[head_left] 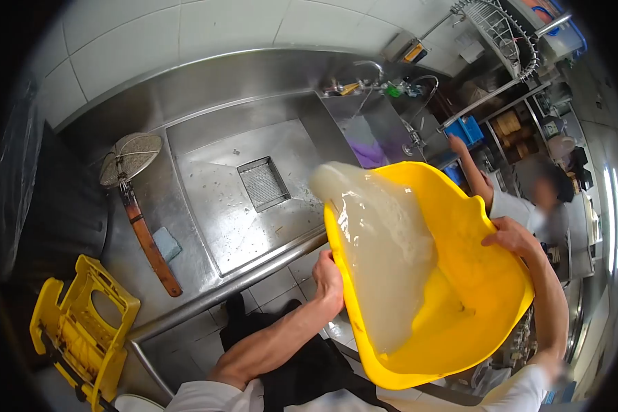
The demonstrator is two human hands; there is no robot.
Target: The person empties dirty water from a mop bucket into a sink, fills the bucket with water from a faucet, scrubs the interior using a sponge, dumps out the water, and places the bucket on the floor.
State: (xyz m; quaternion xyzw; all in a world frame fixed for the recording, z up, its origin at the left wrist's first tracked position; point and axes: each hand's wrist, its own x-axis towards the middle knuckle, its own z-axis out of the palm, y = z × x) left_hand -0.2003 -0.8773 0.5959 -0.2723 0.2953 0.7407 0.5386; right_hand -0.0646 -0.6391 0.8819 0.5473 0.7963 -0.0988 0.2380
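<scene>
A large yellow bucket is tilted over the front edge of a steel sink. Cloudy grey water inside it bulges over the rim on the sink side. My left hand grips the bucket's near left side, its fingers partly hidden behind the wall. On the right rim my right hand is closed, thumb over the edge. The sink's floor has a square perforated drain and small scattered bits of debris.
A wire strainer with a wooden handle and a bluish cloth lie on the left counter. Lower left stands a yellow mop wringer. Taps and a second basin are beyond. A co-worker reaches toward a blue container.
</scene>
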